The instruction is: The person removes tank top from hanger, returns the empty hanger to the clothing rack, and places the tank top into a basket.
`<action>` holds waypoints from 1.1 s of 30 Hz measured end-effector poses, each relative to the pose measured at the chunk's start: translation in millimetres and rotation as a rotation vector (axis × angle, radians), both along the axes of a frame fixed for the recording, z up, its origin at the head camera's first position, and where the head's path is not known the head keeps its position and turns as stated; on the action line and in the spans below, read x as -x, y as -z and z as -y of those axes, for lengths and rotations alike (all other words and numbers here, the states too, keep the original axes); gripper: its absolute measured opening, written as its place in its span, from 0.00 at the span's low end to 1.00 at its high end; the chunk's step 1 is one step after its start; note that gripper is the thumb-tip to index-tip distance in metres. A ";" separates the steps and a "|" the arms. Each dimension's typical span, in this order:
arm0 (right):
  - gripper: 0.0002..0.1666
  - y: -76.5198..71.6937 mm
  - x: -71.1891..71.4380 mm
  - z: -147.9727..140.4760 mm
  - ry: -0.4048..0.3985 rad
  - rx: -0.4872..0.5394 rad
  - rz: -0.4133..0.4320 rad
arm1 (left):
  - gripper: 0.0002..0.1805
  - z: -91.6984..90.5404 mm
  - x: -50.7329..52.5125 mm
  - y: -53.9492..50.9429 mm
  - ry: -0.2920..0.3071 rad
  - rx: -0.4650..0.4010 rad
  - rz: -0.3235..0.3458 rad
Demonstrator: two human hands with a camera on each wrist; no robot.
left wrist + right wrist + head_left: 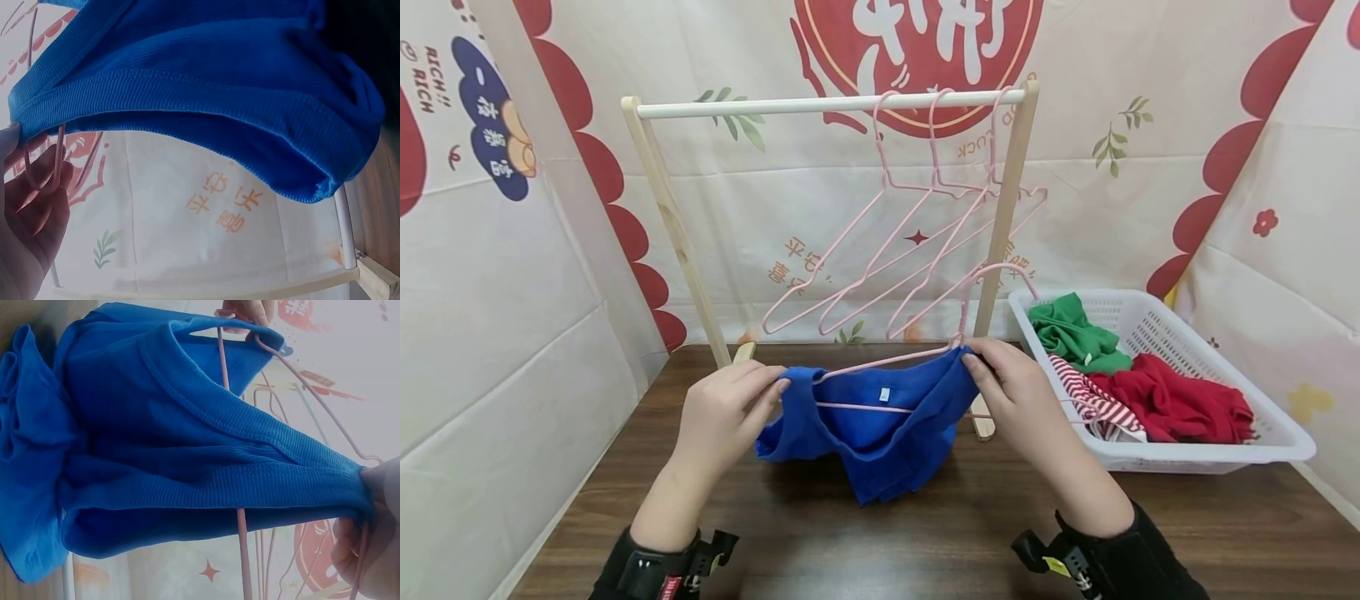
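Note:
A blue sleeveless top (887, 454) with ribbed edges hangs between my two hands above the table, its small white neck label showing. My left hand (726, 408) pinches one shoulder strap; my right hand (1022, 400) pinches the other. A pink hanger (891, 362) runs through the top, its hook rising beside my right hand. In the left wrist view, the rounded end of the hanger (60, 156) pokes out of the armhole against the left fingers (53, 209). The right wrist view has the hanger's lower bar (244, 550) passing out of the armhole near the right hand (384, 519).
Behind the top stands a wooden rack with a white rail (760, 107), several pink hangers (865, 271) on its right part. At the right, a white basket (1195, 462) holds green cloth (1075, 333), red cloth (1180, 400) and red-striped cloth (1093, 396). Printed sheets surround the brown table (820, 550).

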State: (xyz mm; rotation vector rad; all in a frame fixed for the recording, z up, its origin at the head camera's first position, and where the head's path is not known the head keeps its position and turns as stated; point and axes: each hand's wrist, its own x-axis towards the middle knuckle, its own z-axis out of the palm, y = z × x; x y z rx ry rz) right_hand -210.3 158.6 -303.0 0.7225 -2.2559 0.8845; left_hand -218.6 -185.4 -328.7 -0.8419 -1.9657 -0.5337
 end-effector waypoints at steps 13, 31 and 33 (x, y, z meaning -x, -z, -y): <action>0.12 -6.0 -0.7 -8.4 0.016 0.014 0.034 | 0.08 11.3 3.3 3.5 -0.115 -0.100 0.037; 0.12 -6.2 -3.9 -14.2 0.070 0.078 0.043 | 0.04 17.9 6.3 4.2 -0.277 -0.161 0.191; 0.13 -6.4 -4.6 -14.0 0.077 0.094 0.049 | 0.04 19.2 6.0 4.5 -0.292 -0.172 0.209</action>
